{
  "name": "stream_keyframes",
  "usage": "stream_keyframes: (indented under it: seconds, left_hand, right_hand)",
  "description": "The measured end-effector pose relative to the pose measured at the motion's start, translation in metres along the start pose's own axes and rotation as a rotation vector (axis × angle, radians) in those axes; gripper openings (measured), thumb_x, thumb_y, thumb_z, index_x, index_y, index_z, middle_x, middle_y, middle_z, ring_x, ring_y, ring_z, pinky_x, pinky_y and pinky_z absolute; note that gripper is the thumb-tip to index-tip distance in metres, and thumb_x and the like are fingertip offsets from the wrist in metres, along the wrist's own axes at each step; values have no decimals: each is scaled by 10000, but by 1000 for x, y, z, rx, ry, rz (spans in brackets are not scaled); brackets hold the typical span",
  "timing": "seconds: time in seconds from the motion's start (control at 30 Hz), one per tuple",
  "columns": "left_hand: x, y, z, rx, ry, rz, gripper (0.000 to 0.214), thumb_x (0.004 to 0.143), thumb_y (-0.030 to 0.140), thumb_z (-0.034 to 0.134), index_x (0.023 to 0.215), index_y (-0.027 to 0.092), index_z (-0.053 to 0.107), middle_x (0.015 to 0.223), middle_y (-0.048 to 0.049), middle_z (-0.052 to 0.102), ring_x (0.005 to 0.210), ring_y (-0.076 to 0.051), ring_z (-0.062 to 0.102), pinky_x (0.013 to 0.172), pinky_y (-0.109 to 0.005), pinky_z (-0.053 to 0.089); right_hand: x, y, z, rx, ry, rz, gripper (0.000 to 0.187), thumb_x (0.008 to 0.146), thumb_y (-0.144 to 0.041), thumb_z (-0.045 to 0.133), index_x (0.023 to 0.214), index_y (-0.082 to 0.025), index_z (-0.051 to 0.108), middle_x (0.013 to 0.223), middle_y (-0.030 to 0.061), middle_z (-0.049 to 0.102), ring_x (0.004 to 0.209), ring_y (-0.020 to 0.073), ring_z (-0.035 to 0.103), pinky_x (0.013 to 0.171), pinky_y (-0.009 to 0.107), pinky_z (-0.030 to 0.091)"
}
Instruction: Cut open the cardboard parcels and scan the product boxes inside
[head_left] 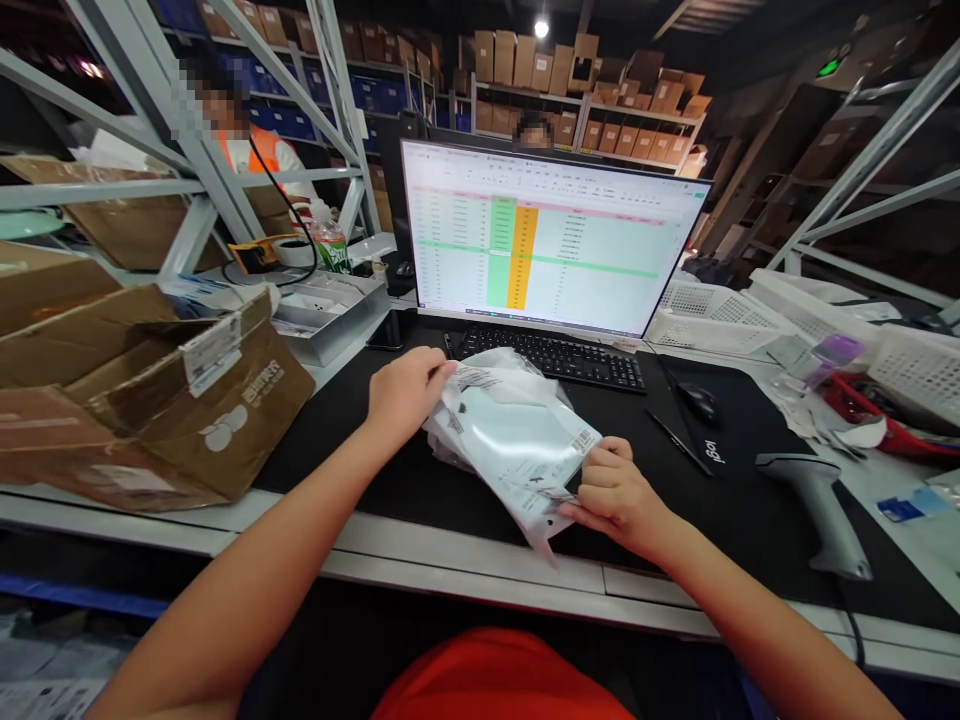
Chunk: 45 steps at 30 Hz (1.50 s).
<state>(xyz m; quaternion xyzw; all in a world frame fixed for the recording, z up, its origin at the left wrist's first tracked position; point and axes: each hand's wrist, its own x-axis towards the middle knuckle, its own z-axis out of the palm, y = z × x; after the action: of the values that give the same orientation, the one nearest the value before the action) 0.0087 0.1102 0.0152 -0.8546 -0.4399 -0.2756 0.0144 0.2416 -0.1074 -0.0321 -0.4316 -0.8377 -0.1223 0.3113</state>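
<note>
A pale plastic packaging bag (pixel 517 425) with a barcode label lies tilted between my hands, over the black desk mat (pixel 450 505). My left hand (pixel 407 390) pinches its upper left edge between thumb and fingers. At the lower right corner, my right hand (pixel 619 495) has its fingers closed on the same bag. More clear plastic shows beneath and behind it; what that wraps I cannot make out. Just beyond the bag is a black keyboard (pixel 555 355), partly covered by it.
Left stands an open cardboard box (pixel 247 410). A monitor (pixel 600 240) with a spreadsheet rises behind the keyboard. On the right are a pen (pixel 679 442), a mouse (pixel 699 402), a barcode scanner (pixel 821 510) and white baskets (pixel 720 315). A person in an orange vest (pixel 274 155) is beyond the frame.
</note>
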Motion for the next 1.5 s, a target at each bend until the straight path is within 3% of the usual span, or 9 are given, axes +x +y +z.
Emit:
stream_keyframes:
  seconds: [0.17, 0.37, 0.5, 0.6, 0.7, 0.93, 1.13, 1.27, 1.5]
  left_hand:
    - [-8, -38, 11, -33, -137, -162, 343, 956, 490, 472, 785, 232, 619, 908, -24, 697, 831, -215, 615, 593, -308, 278]
    - [-15, -23, 9, -38, -232, -167, 273, 936, 441, 517, 875, 220, 665, 857, -58, 709, 831, -265, 656, 668, -333, 428]
    - [-33, 7, -9, -111, 4, 384, 524, 890, 511, 648, 1296, 190, 561, 1374, -155, 592, 1282, -335, 535, 1095, -493, 396]
    - [-57, 24, -11, -85, -95, 884, 733, 707, 701, 765, 1213, 200, 594, 1337, -143, 618, 1241, -324, 563, 1166, -512, 348]
    - [-71, 25, -1, 92, -119, 1021, 732, 590, 713, 828, 1034, 169, 625, 1059, -106, 688, 979, -284, 640, 1010, -459, 479]
    - [-65, 5, 0, 179, 143, 1221, 299, 961, 310, 622, 701, 211, 514, 649, 21, 543, 584, -157, 481, 561, -324, 360]
    - [-62, -35, -31, 203, 173, 1174, 291, 1018, 212, 504, 728, 212, 527, 641, 29, 560, 601, -140, 492, 612, -305, 378]
    - [-60, -65, -25, 205, 49, 1134, 309, 1037, 192, 449, 746, 206, 550, 648, 28, 587, 616, -139, 524, 652, -296, 415]
    - [-100, -34, -8, 35, 238, 944, 347, 855, 588, 682, 966, 263, 634, 992, -59, 720, 965, -245, 670, 1058, -472, 464]
  right_hand:
    - [-32, 2, -2, 15, -79, 1, 381, 1003, -300, 580, 673, -195, 423, 651, -36, 474, 727, 126, 429, 920, 316, 344]
    - [-36, -11, 5, -64, -157, 271, 347, 1016, -463, 520, 791, -198, 520, 769, -12, 566, 796, 150, 522, 1008, 379, 276]
    - [-24, -32, 13, -104, -126, 250, 430, 906, -628, 625, 981, -206, 582, 883, 10, 640, 832, 179, 561, 980, 391, 270]
    - [-20, -43, 24, -151, -131, 154, 262, 946, -451, 645, 995, -203, 581, 843, -1, 641, 790, 170, 547, 912, 364, 303]
    - [-24, -48, 38, -192, -16, 229, 100, 994, -257, 520, 973, -173, 570, 771, 2, 615, 723, 161, 515, 838, 342, 327]
    - [-31, -43, 32, -179, 57, 144, 262, 957, -34, 415, 770, -193, 505, 617, -31, 438, 608, 136, 367, 714, 311, 309]
    - [-62, -7, -22, -138, 126, 106, 235, 876, 14, 480, 795, -207, 489, 607, -57, 377, 582, 117, 339, 721, 302, 352]
    - [-73, -5, -19, -135, -148, 201, 269, 767, 56, 478, 795, -210, 503, 662, -42, 476, 654, 125, 460, 842, 336, 396]
    - [-64, -16, 5, 20, -377, 531, 812, 671, -264, 781, 1413, -199, 457, 1473, 178, 466, 1369, 358, 439, 1158, 565, 346]
